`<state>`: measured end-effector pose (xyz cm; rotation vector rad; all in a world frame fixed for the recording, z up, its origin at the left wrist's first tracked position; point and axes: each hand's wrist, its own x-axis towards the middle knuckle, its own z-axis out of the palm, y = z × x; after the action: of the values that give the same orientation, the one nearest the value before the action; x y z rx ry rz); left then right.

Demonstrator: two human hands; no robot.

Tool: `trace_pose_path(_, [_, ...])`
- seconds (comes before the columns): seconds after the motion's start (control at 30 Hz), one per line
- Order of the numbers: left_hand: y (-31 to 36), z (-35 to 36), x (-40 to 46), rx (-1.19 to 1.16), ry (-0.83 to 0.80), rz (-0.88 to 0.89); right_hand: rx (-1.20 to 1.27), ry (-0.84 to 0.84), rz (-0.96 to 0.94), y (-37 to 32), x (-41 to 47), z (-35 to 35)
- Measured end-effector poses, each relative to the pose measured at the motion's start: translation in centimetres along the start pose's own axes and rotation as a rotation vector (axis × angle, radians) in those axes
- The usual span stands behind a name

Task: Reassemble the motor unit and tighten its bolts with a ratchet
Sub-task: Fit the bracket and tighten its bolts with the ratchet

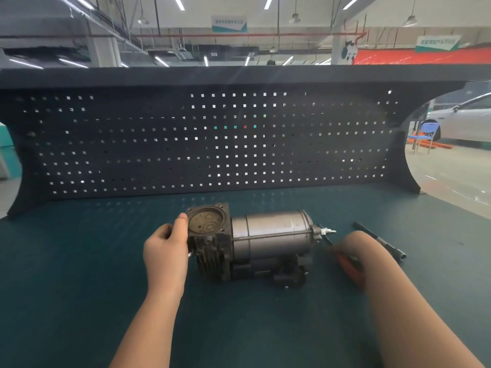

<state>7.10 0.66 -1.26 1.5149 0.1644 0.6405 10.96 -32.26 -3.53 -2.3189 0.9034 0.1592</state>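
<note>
Mid-bench (pixel 79 261), left hand (pixel 164 251) grips motor unit (pixel 255 243), edges well apart

Hidden, cropped and blurred parts at the counter (pixel 79 261)

The right hand (pixel 353 251) is almost wholly covered by its own forearm, so its grip cannot be judged; only a blurred orange-and-black handle (pixel 350 264) (apparently a tool) is seen beside it. The fingers of the left hand (pixel 164 251) are concealed behind the motor unit (pixel 255 243), only the thumb being shown. Both forearms are cut off by the lower edge. The lettering on the hanging signs (pixel 229 23) is too blurred to be read.
</note>
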Motion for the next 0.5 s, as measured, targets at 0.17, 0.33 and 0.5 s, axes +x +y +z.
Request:
trace_pose_path(0.17, [-0.7,0.0,0.4,-0.019,-0.007,0.038,-0.222,-0.112,0.049,-0.3,0.3,-1.0])
trace_pose_path(0.33, [-1.0,-0.5,0.8,-0.058,-0.112,0.042,-0.125,-0.087,-0.001,-0.2,0.2,-1.1])
trace_pose_path(0.5, [-1.6,-2.0,1.2,-0.276,-0.396,0.002,0.170,0.507,-0.376,-5.6,-7.4,-5.7])
